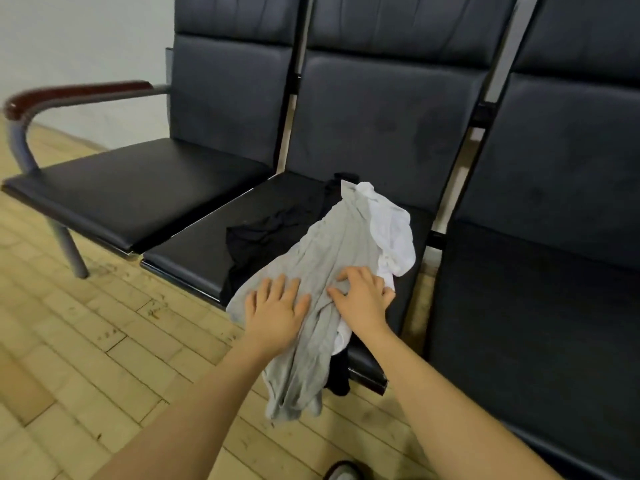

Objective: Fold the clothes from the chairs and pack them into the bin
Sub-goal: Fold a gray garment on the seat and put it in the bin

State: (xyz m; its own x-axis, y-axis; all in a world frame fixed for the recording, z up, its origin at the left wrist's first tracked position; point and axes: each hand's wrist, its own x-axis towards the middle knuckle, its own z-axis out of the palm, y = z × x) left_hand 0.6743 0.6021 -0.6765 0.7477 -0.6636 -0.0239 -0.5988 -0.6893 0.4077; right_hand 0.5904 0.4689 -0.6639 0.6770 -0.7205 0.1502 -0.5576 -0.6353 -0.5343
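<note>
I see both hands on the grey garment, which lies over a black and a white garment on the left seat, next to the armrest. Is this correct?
Not quite: the head view shows the pile on the middle seat, not the left one by the armrest. The rest holds: the left hand and right hand are on the grey garment, which lies over a black garment and a white garment.

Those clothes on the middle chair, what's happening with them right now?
A person is working on a pile of clothes on the middle seat of a row of black chairs. The left hand lies flat on a grey garment that hangs over the seat's front edge. The right hand has its fingers curled into the same grey cloth. A white garment and a black garment lie beside and partly under it. Nothing looks folded yet, and no bin is in view.
</note>
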